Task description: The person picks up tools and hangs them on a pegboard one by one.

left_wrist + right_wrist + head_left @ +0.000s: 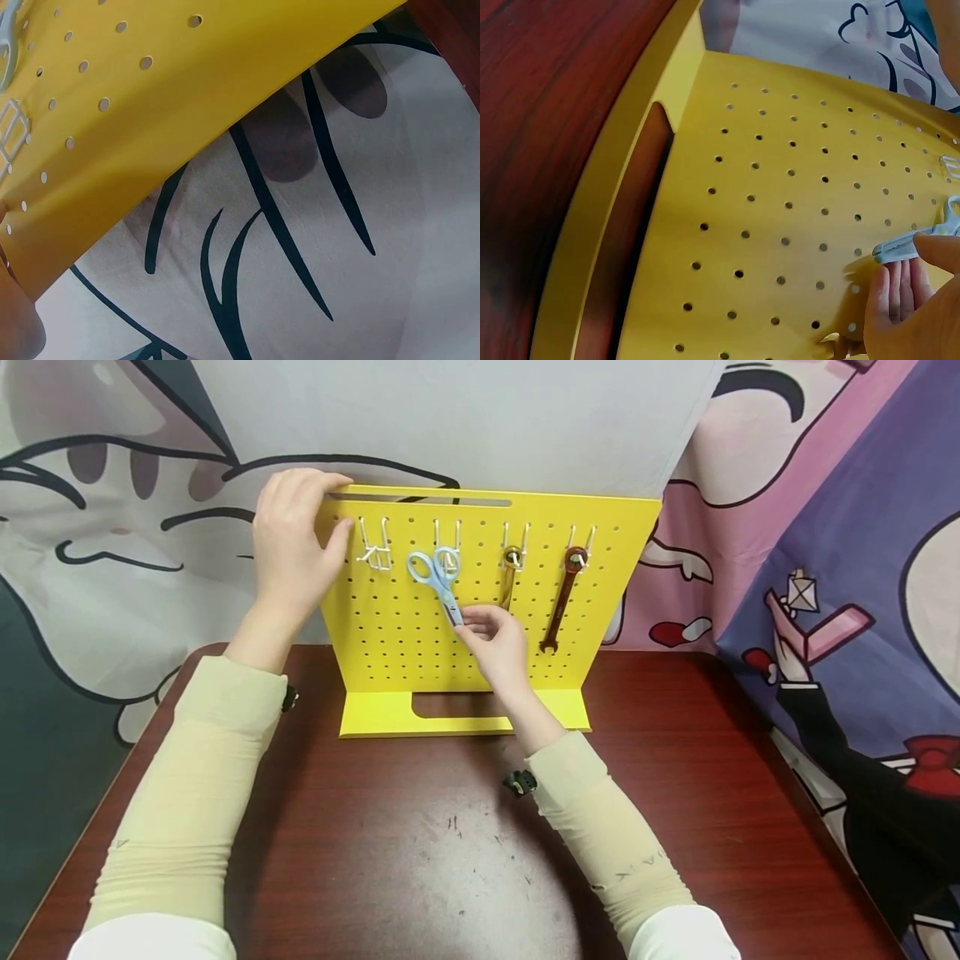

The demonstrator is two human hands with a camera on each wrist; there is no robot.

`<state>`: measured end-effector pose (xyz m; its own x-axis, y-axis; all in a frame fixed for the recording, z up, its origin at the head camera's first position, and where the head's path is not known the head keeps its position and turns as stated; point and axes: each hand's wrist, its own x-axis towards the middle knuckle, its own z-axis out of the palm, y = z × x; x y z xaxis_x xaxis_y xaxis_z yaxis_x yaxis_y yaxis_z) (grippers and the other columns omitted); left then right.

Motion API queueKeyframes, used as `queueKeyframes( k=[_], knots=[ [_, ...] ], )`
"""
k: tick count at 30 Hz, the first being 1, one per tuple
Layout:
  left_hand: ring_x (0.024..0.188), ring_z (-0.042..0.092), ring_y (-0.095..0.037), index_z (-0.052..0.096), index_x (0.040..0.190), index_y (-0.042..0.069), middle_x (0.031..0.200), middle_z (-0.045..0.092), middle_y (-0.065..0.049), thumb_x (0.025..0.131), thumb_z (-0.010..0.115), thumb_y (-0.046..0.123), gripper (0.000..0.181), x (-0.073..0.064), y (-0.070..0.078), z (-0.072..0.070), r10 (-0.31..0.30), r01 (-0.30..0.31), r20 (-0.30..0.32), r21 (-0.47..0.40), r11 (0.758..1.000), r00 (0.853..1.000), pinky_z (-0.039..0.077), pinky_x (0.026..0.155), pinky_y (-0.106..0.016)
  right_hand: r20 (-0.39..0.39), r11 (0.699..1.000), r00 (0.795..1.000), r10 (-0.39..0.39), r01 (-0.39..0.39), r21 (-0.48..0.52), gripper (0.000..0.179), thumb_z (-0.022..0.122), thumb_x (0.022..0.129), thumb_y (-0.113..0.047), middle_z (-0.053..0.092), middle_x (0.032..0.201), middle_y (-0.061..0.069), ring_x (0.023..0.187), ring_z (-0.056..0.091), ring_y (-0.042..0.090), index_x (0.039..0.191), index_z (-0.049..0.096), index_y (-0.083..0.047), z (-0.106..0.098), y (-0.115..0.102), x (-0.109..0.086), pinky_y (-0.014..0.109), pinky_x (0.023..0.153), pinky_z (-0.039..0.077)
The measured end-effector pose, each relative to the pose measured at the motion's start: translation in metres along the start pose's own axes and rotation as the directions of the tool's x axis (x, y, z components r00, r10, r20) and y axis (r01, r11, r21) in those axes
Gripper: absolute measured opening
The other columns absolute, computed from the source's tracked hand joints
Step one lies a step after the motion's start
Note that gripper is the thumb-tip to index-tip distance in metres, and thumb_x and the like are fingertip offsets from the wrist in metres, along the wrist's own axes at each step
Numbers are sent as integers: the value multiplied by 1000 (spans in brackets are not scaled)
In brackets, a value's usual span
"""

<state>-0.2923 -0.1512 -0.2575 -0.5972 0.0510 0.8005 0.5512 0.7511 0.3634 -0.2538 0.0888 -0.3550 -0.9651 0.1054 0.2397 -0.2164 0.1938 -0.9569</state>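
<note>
A yellow pegboard (465,668) stands upright on the table. My left hand (296,539) grips its upper left corner, thumb on the front face and fingers over the top edge. Light blue scissors (437,578) slant across the board with their loops upward. My right hand (497,643) pinches the blade end of these scissors (907,246) between thumb and fingers. One loop overlaps the second white hook (447,539); whether it bears on the hook I cannot tell. In the left wrist view only part of the left hand (19,326) shows, at the board's edge.
Right of the scissors hang a gold-coloured wrench (508,581), partly behind my right hand, and a dark reddish wrench (560,606). The leftmost white hook (375,547) holds nothing. A dark red wooden table (420,827) lies beneath, with printed cloth (97,568) behind it.
</note>
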Motion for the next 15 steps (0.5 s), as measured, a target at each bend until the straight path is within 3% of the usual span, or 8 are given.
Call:
queueKeyframes(
  k=[3,8,11,15],
  knots=[
    [132,59,-35,72,129,5,129,72,-16,99,69,6,31,0,-1,0,-1,1,-2,-2,1000,1000,39,124,-40,-5,999,999,-34,34,-21,26,76,92,4,77,115,26,102,75,35,118,74,6,-5,4,-3,30,91,64],
    [132,59,-34,72,130,5,130,72,-16,99,69,6,31,0,-1,0,-3,3,2,-2,1000,1000,38,124,-40,-3,998,999,-50,50,-32,25,76,93,1,76,115,25,104,74,36,118,74,6,-17,7,-12,31,93,63],
    [132,58,-34,71,130,5,131,72,-16,99,69,6,31,0,0,0,-5,5,6,-1,1000,1000,38,124,-40,19,998,998,-54,55,-33,25,76,93,1,76,115,25,102,74,32,118,74,7,-27,8,-17,24,90,61],
    [132,58,-34,71,131,5,131,71,-16,99,68,7,31,1,1,-1,-6,6,10,1,1000,1000,38,124,-39,52,998,997,-49,50,-27,24,75,94,3,76,116,27,95,72,16,117,73,8,-40,10,-26,18,87,59]
  ],
)
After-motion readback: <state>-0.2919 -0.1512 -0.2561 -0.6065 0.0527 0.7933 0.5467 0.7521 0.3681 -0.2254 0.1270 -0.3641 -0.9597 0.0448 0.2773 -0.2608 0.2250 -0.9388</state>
